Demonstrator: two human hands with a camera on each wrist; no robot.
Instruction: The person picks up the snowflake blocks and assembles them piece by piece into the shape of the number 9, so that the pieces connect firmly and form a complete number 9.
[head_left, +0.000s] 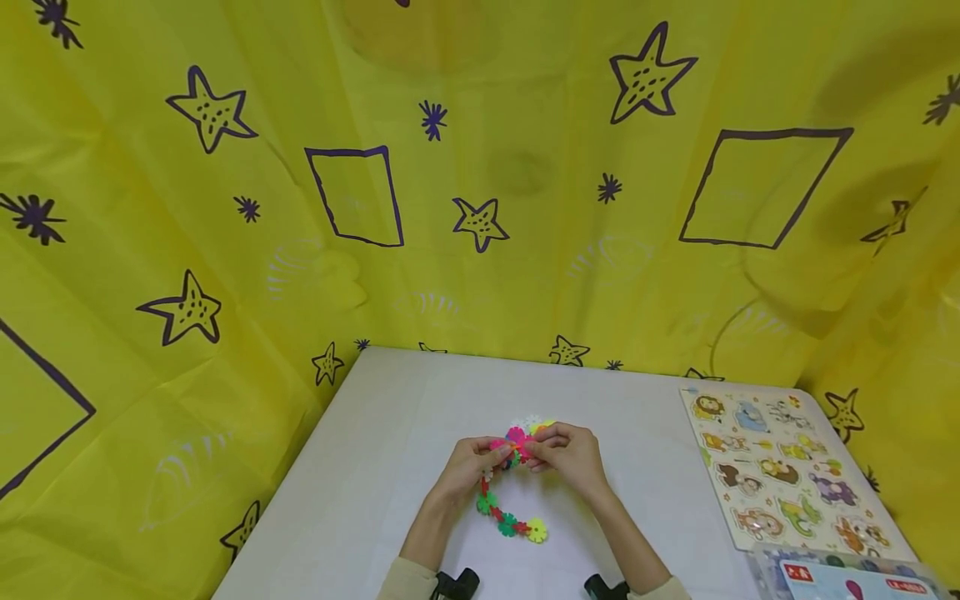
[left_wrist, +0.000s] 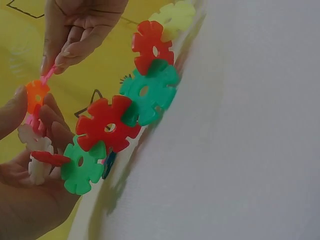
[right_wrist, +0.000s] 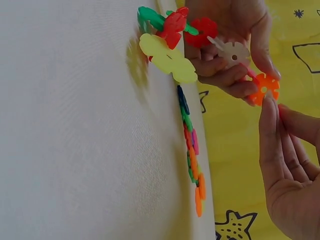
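Note:
A chain of notched flower-shaped plastic discs hangs in a curve from my left hand [head_left: 461,475]. Red disc [left_wrist: 107,125], green disc [left_wrist: 150,92] and pale yellow disc [left_wrist: 173,19] slot into one another, down to the yellow end [head_left: 537,531]. Between left thumb and fingers I hold an orange disc [right_wrist: 264,90], with a whitish disc [right_wrist: 233,54] close by it in the chain. My right hand [head_left: 573,454] pinches a pink disc [left_wrist: 48,75] against the orange one's edge; its fingertips cover much of it. Both hands meet above the white table.
More flower discs [right_wrist: 192,155] lie on the white table [head_left: 360,500] beyond the hands. At the right lies a board of animal pictures [head_left: 795,475], with a clear plastic box [head_left: 840,575] in front of it. Yellow patterned cloth [head_left: 525,275] hangs behind and at the sides.

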